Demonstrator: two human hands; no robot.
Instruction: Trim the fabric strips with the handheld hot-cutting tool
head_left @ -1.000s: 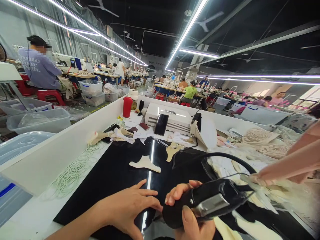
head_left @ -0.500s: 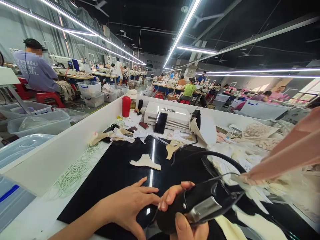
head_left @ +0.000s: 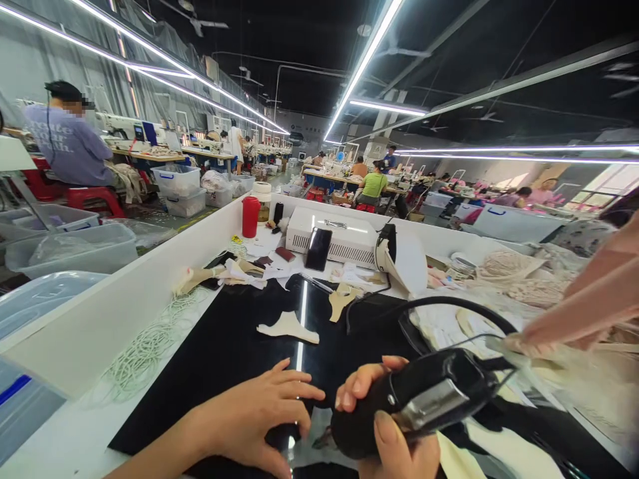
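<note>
My right hand [head_left: 394,426] is closed around a black corded hand tool [head_left: 424,392] with a shiny metal plate on its side. Its rounded end points toward my left hand, and its working part cannot be made out. My left hand [head_left: 264,416] hovers or rests just left of the tool over a glossy black board [head_left: 200,372], fingers spread and holding nothing. A cream, curved fabric piece [head_left: 288,327] lies on the board beyond my fingers. Farther back is a tan cut piece [head_left: 343,301]. Pale fabric [head_left: 514,446] lies right of my right hand.
Tangled pale green cord [head_left: 144,352] lies at the left. A phone [head_left: 318,248] leans on a white vented machine [head_left: 332,233], near a red cup [head_left: 250,216]. White scraps [head_left: 454,326] are heaped right, where another person's pink sleeve [head_left: 594,299] reaches in. A white wall [head_left: 124,299] edges the table.
My right hand and the black tool have shifted right and slightly up. A gap between my hands has widened. My left hand stays spread, slightly moved.
</note>
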